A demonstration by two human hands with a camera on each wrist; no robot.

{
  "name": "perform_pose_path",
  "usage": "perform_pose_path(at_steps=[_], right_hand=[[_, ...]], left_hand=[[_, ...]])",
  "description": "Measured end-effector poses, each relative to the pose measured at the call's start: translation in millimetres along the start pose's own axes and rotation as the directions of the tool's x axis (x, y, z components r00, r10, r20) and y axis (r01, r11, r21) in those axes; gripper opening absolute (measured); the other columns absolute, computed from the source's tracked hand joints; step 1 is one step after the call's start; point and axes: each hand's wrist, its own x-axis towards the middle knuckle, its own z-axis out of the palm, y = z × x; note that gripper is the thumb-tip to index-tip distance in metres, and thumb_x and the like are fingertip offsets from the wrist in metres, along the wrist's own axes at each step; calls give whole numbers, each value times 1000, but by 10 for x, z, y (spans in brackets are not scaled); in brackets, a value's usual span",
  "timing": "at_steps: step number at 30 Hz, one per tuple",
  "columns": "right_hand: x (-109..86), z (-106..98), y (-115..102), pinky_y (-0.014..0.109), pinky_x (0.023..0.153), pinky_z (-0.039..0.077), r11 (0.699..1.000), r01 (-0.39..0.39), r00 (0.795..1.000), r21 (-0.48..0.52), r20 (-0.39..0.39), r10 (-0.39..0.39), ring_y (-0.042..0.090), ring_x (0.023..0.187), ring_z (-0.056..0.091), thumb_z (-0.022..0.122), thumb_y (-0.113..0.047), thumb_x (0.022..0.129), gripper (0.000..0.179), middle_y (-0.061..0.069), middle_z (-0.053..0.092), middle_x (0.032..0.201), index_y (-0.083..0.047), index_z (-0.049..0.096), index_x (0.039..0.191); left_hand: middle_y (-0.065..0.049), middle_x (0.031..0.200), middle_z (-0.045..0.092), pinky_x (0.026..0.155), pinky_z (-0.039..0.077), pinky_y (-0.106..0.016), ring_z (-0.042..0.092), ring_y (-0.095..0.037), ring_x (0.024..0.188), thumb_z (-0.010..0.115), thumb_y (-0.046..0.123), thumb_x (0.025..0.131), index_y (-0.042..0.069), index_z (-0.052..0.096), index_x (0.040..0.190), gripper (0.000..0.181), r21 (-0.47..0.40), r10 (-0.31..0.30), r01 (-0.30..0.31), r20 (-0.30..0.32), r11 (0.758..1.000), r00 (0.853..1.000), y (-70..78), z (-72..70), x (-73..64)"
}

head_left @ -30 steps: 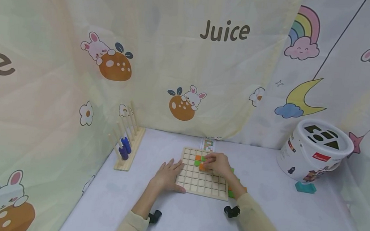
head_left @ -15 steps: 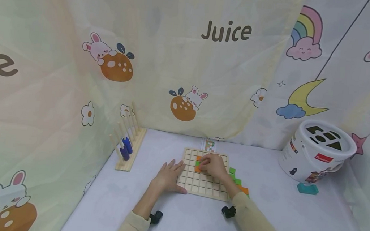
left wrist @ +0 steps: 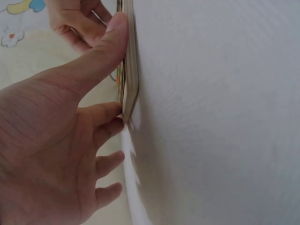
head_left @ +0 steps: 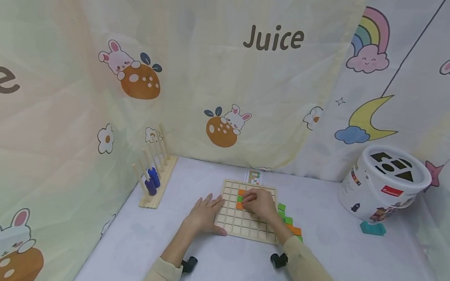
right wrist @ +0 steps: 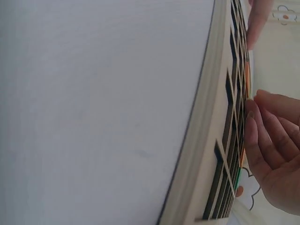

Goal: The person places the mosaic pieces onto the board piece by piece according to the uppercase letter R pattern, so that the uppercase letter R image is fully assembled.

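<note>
A square wooden grid board lies on the white-covered table. My left hand rests at its left edge with fingers spread, thumb at the near left corner; in the left wrist view the left thumb presses along the board's side. An orange tile, a green tile and a lower orange tile form a column on the grid. My right hand pinches at the right side of the lower orange tile with thumb and curled fingers, which hide neighbouring cells. The right wrist view shows the right fingertips touching the board.
Loose green tiles and orange tiles lie right of the board. A patterned card sits behind it. A peg rack with blue beads stands left; a white bucket and a teal block are at right.
My right hand has shifted slightly left and toward me, and the lower orange tile now sits in the left column. More loose tiles show at right. The left hand has stayed put.
</note>
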Motion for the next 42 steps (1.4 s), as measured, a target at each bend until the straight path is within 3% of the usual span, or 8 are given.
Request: perform_pose_path(at_steps=[9,16,23,28,33,42], right_hand=[[-148,-313,5,46,89,62,1000,-6,997,-9,-80,5,16,85,75,83,-7,89,23,3,79,94,-5,78,111],[-250,-591,178,41,82,63,999,-26,991,-37,-135,20,19,88,75,83,-11,90,23,4,79,97,-6,78,112],[-366,-822,331,47,89,60,990,-91,982,-103,-176,72,27,98,74,81,-13,92,22,7,78,104,-7,78,113],[-406,-914,445,53,95,57,974,-145,981,-174,-152,119,34,107,70,80,-12,90,26,11,77,111,-6,77,115],[-426,-929,525,49,90,58,960,-160,984,-229,-108,139,30,101,70,83,-9,86,28,9,77,106,-6,77,113],[-441,-972,527,37,74,59,968,-166,980,-190,-145,140,22,87,72,83,-7,83,27,5,77,98,-6,77,110]], left_hand=[[-6,171,29,128,17,-59,20,-38,158,86,66,71,12,37,163,117,-14,6,-7,-17,1000,1000,28,-60,-35],[-7,171,30,128,18,-59,21,-39,158,86,67,71,11,38,162,118,-2,15,-15,-27,1000,1000,28,-49,-41],[-6,171,30,128,19,-59,21,-38,158,84,70,71,12,37,163,118,13,21,-21,-25,1000,999,22,-30,-21],[-6,171,30,127,20,-59,21,-38,158,83,71,71,13,37,163,118,18,17,-16,-25,1000,1000,12,-30,-22],[-6,171,29,127,19,-60,20,-38,158,83,71,71,13,37,163,118,21,11,-11,-21,1000,1000,-4,-26,-22],[-4,172,26,128,16,-59,18,-37,159,82,72,72,15,33,165,119,27,8,-8,-16,1000,1000,-9,7,10]])
